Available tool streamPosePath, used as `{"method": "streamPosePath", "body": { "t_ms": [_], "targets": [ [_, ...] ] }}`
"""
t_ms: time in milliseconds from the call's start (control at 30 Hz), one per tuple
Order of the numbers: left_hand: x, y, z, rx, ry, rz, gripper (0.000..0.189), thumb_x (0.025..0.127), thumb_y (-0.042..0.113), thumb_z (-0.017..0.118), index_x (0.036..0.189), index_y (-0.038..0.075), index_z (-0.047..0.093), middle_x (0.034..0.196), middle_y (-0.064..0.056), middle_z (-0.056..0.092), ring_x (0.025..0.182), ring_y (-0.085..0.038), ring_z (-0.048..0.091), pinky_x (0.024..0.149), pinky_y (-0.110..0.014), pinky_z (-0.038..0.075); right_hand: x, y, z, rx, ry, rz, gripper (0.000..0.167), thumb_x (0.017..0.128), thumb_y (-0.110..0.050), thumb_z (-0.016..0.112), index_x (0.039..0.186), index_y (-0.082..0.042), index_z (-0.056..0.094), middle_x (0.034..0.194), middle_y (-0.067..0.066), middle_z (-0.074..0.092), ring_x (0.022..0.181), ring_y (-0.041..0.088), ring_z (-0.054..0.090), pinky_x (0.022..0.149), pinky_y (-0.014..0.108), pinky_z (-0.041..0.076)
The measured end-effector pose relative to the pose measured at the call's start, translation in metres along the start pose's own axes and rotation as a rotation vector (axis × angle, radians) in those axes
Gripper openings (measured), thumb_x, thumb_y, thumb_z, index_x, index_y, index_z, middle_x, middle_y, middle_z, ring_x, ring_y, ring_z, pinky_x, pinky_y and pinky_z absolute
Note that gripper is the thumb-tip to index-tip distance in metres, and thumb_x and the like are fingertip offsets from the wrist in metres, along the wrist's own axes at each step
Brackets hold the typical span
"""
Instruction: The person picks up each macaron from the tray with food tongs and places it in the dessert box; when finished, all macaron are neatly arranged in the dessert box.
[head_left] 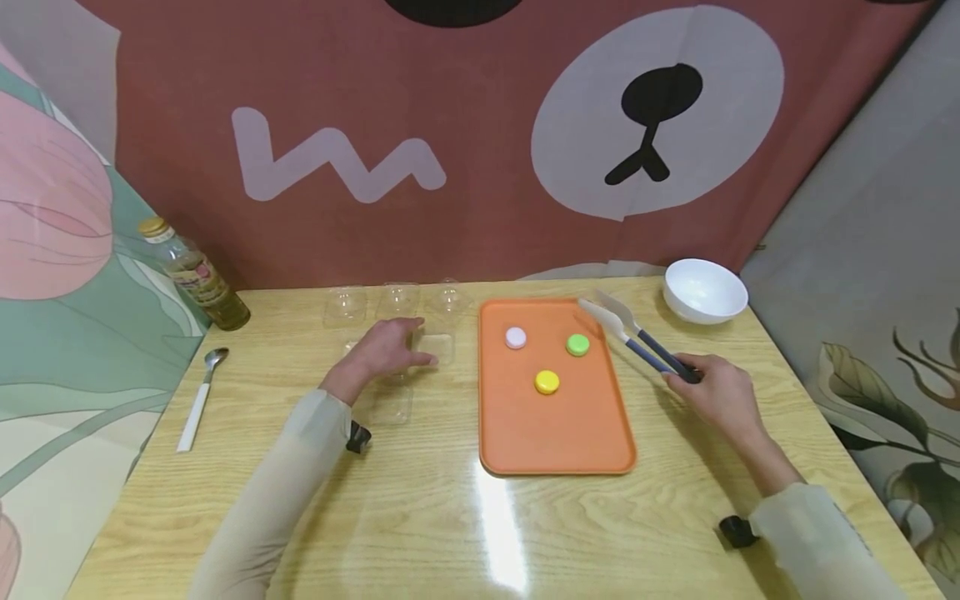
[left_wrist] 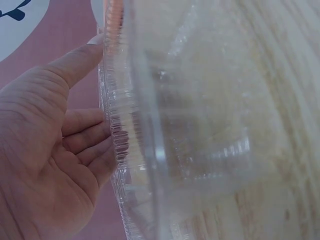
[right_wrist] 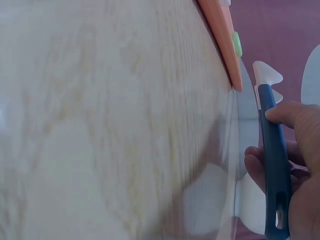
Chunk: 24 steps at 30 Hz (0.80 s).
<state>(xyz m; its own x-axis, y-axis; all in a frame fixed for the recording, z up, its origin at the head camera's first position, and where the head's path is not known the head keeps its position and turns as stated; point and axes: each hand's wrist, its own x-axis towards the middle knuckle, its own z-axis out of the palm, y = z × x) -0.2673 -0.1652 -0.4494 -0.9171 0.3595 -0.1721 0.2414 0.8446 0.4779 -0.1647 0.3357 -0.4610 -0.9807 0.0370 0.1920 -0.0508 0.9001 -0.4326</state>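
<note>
My left hand [head_left: 386,346] is spread over a clear plastic container [head_left: 392,404] with several compartments. In the left wrist view, the thumb is at the container's ridged edge and loosely bent fingers are behind it; whether they bear on it I cannot tell. My right hand [head_left: 718,392] grips blue-handled tongs [head_left: 647,355], whose pale, parted tips are over the far right corner of an orange tray [head_left: 555,433]. On that tray lie a pale macaron [head_left: 515,337], a green macaron [head_left: 577,345] and a yellow macaron [head_left: 547,382], with nothing between the tong tips.
A white bowl [head_left: 705,291] stands at the back right. Over on the left are an oil bottle [head_left: 198,279] with a yellow cap and a white-handled spoon [head_left: 197,408]. Printed cloth walls [head_left: 480,225] enclose the wooden table [head_left: 420,517].
</note>
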Motion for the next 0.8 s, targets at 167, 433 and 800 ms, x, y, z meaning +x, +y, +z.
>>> {"method": "streamPosePath", "body": {
  "t_ms": [167, 433, 800],
  "targets": [
    [0.001, 0.0, 0.0, 0.008, -0.003, -0.002, 0.087, 0.086, 0.047, 0.079, 0.154, 0.006, 0.042, 0.155, -0.017, 0.048, 0.143, -0.035, 0.046, 0.118, -0.051, 0.039, -0.001, -0.005, 0.0, 0.016, -0.01, -0.037, 0.038, 0.089, -0.028, 0.077, 0.118, -0.002, 0.074, 0.103, 0.021, 0.075, 0.09, 0.035, 0.069, 0.074, 0.05, 0.052],
    [0.001, 0.0, 0.001, 0.013, -0.006, 0.001, 0.087, 0.087, 0.048, 0.078, 0.154, 0.006, 0.042, 0.156, -0.017, 0.047, 0.143, -0.036, 0.046, 0.118, -0.051, 0.039, -0.007, -0.007, -0.002, -0.019, -0.035, -0.099, 0.039, 0.087, -0.027, 0.078, 0.117, -0.002, 0.075, 0.097, 0.02, 0.077, 0.077, 0.03, 0.068, 0.066, 0.043, 0.051],
    [0.001, -0.002, 0.001, -0.011, 0.002, 0.0, 0.087, 0.086, 0.046, 0.079, 0.154, 0.006, 0.042, 0.156, -0.017, 0.047, 0.142, -0.035, 0.047, 0.118, -0.051, 0.039, -0.015, -0.008, -0.009, -0.04, -0.14, -0.091, 0.035, 0.087, -0.025, 0.078, 0.115, -0.004, 0.076, 0.095, 0.016, 0.076, 0.074, 0.02, 0.06, 0.065, 0.031, 0.046]
  ]
}}
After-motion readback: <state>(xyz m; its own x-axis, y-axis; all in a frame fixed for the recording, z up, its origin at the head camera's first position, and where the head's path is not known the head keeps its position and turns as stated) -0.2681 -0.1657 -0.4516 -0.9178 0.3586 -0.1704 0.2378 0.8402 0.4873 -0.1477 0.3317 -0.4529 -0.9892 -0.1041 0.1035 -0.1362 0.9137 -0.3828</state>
